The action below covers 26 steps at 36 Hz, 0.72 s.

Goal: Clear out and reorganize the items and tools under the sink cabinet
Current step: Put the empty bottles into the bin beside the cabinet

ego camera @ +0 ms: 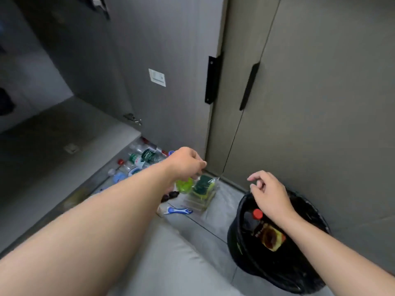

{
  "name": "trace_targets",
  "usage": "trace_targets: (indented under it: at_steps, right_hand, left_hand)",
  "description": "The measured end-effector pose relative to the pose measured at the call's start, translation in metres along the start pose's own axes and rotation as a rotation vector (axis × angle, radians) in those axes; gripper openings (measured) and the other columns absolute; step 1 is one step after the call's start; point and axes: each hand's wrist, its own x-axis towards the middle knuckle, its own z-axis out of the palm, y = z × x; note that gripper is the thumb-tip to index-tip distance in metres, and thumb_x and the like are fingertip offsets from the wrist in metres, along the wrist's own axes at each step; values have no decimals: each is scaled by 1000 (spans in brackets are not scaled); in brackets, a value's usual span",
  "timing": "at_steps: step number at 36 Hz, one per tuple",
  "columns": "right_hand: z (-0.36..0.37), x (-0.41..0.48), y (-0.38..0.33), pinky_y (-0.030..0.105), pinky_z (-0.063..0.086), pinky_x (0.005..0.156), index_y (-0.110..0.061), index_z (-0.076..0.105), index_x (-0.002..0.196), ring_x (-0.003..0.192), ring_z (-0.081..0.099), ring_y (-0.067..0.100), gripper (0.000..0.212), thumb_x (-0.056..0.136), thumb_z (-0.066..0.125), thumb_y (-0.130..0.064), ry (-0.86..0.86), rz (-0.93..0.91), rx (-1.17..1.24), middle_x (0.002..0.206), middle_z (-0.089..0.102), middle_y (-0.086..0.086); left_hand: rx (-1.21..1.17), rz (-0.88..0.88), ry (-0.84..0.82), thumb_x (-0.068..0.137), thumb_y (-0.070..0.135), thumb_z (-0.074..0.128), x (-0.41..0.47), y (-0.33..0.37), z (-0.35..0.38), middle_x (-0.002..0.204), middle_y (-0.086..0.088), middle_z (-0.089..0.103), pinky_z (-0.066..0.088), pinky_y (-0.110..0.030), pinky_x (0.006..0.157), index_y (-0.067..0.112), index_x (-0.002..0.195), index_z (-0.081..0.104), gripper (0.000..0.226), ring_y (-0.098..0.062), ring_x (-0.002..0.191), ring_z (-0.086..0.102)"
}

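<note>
- The cabinet [64, 129] stands open on the left, with its grey door [162, 99] swung outward.
- The black bin [241, 248] sits on the floor at the right. A dark bottle with a red cap [255, 223] lies inside it.
- The left hand [188, 163] reaches forward and down, fingers curled at the top of the sponge pack [203, 191]. Blur hides whether they actually pinch the wrap.
- The right hand [271, 195] hovers over the bin's far rim, fingers loosely bent, with nothing in it.
- Plastic bottles [139, 161] lie in a row on the floor along the cabinet's base.
- The sponge pack leans on the floor between the bottles and the bin, directly under the left hand. It is a stack of green-and-yellow sponges in clear, crinkled film.
- The step looks like handling that pack. The film is probably slippery and slack, so grip the stack itself rather than a loose corner. Lift it straight up so the neighbouring things stay put.
- A blue-and-white tool [178, 210] lies flat just in front of the pack, so avoid dragging the pack across it.
</note>
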Motion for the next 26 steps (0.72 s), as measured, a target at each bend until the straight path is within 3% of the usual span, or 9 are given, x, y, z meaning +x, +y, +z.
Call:
trace_targets:
  at_steps: [3,6,9,13,16,21,23,26]
  right_hand:
    - [17,17,-67,12,39,65,-27,66,85,63,49,8,25,83,62,-3,-124,-214,117,79,53,-4]
    - [47,42,-121,10,39,68,-25,69,87,66,51,9,22,84,63,-4,-305,-321,128,83,56,-2]
    - [89,70,-157,10,41,72,-21,70,90,70,56,9,17,84,64,-7,-468,-361,40,89,58,0]
    - [155,109,-191,24,45,82,-20,70,95,91,61,19,17,84,63,-10,-623,-381,-141,96,63,5]
    - [206,138,-207,30,48,90,-18,69,100,100,64,25,17,87,60,-13,-697,-379,-261,107,68,9]
    - [285,180,-217,27,42,81,-10,62,119,111,60,29,29,91,59,-18,-790,-345,-527,123,65,13]
    - [312,195,-214,30,45,87,-9,58,127,116,59,31,38,90,59,-20,-788,-323,-617,129,62,16]
    - [349,211,-205,32,47,92,-7,47,137,120,59,34,51,91,61,-24,-788,-251,-684,133,59,19]
  left_hand:
    - [94,-68,-45,96,23,62,6,-20,-57,69,-1,62,49,-23,55,13,85,71,17,-18,57,57]
    - [73,-130,37,93,17,62,7,-58,-106,58,0,54,40,-20,46,15,72,70,23,-21,54,45]
    - [-140,-201,243,94,14,58,10,-110,-139,68,-3,54,37,-20,50,16,77,71,22,-18,55,44]
    - [-392,-305,418,99,12,48,14,-170,-152,74,-5,56,38,-22,55,15,84,70,26,-17,58,47]
    - [-565,-410,420,101,17,49,23,-209,-147,80,-8,58,39,-25,59,10,99,68,21,-19,63,50]
    - [-655,-515,378,102,15,51,58,-265,-122,87,-11,63,52,-28,64,2,112,63,20,-20,67,59]
    - [-628,-538,384,99,9,56,79,-287,-111,103,-20,65,58,-36,76,-5,124,59,29,-27,80,63]
    - [-592,-564,379,94,21,67,108,-310,-98,123,-17,61,52,-36,81,9,142,45,53,-29,97,62]
